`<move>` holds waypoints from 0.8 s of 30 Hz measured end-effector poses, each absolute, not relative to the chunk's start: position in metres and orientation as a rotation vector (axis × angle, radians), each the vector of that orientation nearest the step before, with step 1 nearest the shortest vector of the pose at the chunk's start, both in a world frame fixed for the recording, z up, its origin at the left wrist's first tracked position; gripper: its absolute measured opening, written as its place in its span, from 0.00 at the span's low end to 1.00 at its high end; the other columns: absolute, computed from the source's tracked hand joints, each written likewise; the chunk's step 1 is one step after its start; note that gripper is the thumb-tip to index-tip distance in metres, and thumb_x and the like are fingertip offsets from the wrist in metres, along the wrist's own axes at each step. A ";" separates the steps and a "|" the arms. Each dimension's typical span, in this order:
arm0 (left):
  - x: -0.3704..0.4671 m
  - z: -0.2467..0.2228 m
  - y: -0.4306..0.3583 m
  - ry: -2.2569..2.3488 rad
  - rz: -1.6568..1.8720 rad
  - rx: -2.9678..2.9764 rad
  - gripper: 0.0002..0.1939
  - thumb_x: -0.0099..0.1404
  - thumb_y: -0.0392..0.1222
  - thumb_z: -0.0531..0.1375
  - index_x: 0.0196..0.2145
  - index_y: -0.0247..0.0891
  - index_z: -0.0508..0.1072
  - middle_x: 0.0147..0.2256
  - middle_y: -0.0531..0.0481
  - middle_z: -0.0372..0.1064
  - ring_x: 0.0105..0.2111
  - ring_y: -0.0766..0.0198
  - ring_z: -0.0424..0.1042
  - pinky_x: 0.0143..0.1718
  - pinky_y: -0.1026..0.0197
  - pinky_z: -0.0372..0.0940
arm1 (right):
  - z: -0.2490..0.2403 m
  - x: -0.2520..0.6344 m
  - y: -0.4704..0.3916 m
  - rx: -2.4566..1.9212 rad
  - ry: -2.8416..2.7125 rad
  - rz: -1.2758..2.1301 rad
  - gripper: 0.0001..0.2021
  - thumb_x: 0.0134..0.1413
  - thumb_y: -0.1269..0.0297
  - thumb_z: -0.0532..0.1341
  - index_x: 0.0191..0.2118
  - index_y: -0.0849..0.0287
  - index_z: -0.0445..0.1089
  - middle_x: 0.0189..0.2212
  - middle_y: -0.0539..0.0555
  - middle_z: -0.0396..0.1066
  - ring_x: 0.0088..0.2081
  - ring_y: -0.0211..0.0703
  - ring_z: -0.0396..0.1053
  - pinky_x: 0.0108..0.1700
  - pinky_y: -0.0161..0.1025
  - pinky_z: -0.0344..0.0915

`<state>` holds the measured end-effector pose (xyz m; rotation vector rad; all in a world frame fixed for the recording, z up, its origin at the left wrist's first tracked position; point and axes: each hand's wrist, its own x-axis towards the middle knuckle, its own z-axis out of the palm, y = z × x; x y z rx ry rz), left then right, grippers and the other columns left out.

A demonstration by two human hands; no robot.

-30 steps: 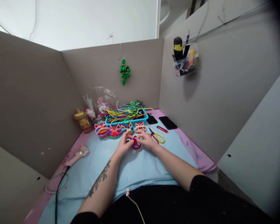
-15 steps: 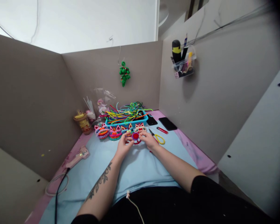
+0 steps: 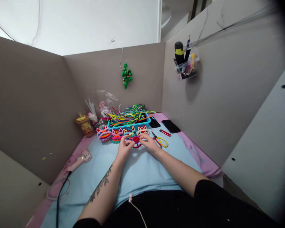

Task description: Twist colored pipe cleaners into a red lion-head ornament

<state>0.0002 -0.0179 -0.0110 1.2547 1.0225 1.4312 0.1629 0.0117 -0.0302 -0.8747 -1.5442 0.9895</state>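
Between my hands is a small round piece [image 3: 136,139] with a red centre, a purple ring and a red looped lower edge. My left hand [image 3: 125,146] pinches its left side, and my right hand [image 3: 147,143] has its fingertips closed on the right side. Just behind the hands stand several colourful fuzzy animal heads with pointed ears, among them a pink and orange one [image 3: 104,134] and a pink and teal one [image 3: 117,135]. The fingers partly cover the other heads.
A blue tray [image 3: 114,127] of pipe cleaners stands at the back. Scissors [image 3: 161,142], a red tool [image 3: 165,132] and a dark phone [image 3: 171,126] lie right. At left are a pink glue gun [image 3: 80,159] with a black cord and a lidded cup [image 3: 85,126].
Both hands have shifted slightly left with the round piece. The red scissor handle, hidden before behind my right hand, now shows.
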 end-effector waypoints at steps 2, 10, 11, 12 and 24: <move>-0.001 -0.011 -0.016 1.034 1.450 1.207 0.29 0.44 0.44 0.68 0.43 0.37 0.62 0.22 0.57 0.67 0.22 0.70 0.66 0.30 0.65 0.59 | -0.029 0.163 0.008 -0.926 -1.539 0.828 0.11 0.46 0.59 0.60 0.37 0.56 0.66 0.43 0.55 0.64 0.47 0.46 0.62 0.46 0.44 0.61; -0.004 -0.019 -0.011 1.110 1.486 1.073 0.29 0.44 0.47 0.67 0.43 0.39 0.63 0.25 0.57 0.66 0.19 0.74 0.60 0.21 0.69 0.50 | -0.025 0.156 -0.004 -0.918 -1.653 0.550 0.03 0.46 0.64 0.61 0.28 0.56 0.69 0.32 0.52 0.63 0.37 0.43 0.64 0.40 0.41 0.63; -0.003 -0.018 -0.012 1.097 1.477 1.053 0.29 0.44 0.47 0.68 0.43 0.39 0.63 0.25 0.57 0.66 0.18 0.75 0.59 0.21 0.70 0.50 | -0.026 0.154 -0.005 -0.918 -1.665 0.562 0.03 0.46 0.64 0.62 0.29 0.55 0.70 0.32 0.52 0.63 0.37 0.43 0.64 0.39 0.40 0.63; -0.001 -0.016 -0.013 1.079 1.464 1.033 0.29 0.43 0.47 0.68 0.42 0.39 0.63 0.24 0.58 0.65 0.18 0.75 0.59 0.21 0.70 0.50 | -0.027 0.153 -0.005 -0.914 -1.670 0.563 0.04 0.46 0.64 0.62 0.30 0.55 0.70 0.33 0.52 0.63 0.37 0.43 0.65 0.39 0.40 0.63; 0.004 -0.021 -0.014 1.160 1.426 1.243 0.23 0.45 0.45 0.67 0.38 0.37 0.65 0.25 0.54 0.66 0.25 0.69 0.66 0.27 0.67 0.58 | -0.027 0.159 0.001 -0.917 -1.679 0.430 0.04 0.48 0.68 0.58 0.25 0.56 0.67 0.31 0.53 0.63 0.38 0.44 0.64 0.45 0.43 0.60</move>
